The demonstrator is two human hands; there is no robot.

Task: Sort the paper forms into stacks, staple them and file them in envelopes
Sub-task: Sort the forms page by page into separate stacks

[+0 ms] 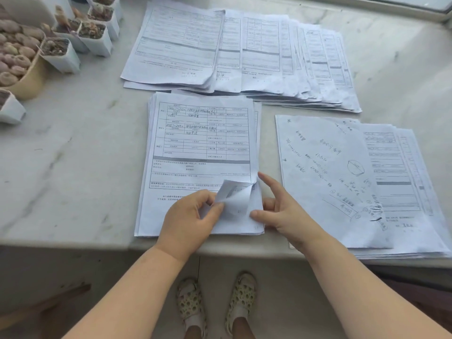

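So down at the bottom you can see the person's feet in cream perforated clog sandals (215,304) on the floor, with both bare forearms reaching up over the edge of the pale marble-look countertop (73,148). The left hand (189,220) has its fingers and thumb curled round the bottom right corner of the top sheet, pinching it and peeling it up so the corner folds back on itself. The right hand (281,209) sits just beside that corner with fingers mostly straight and spread, the index finger pointing up and the thumb tip touching the lower right edge of the pile, not gripping anything. The pile itself is the near centre stack of white printed forms with handwritten entries (200,148), lying flat near the front edge of the counter. Just to the right, apart from it, is a second stack of white sheets topped by a page of blue handwriting (325,172), overhanging the front edge a little. Further back there's a fanned-out spread of white printed forms (239,52). Off at the far left are small white square pots of succulents (73,42) and a tan round pot (27,81).
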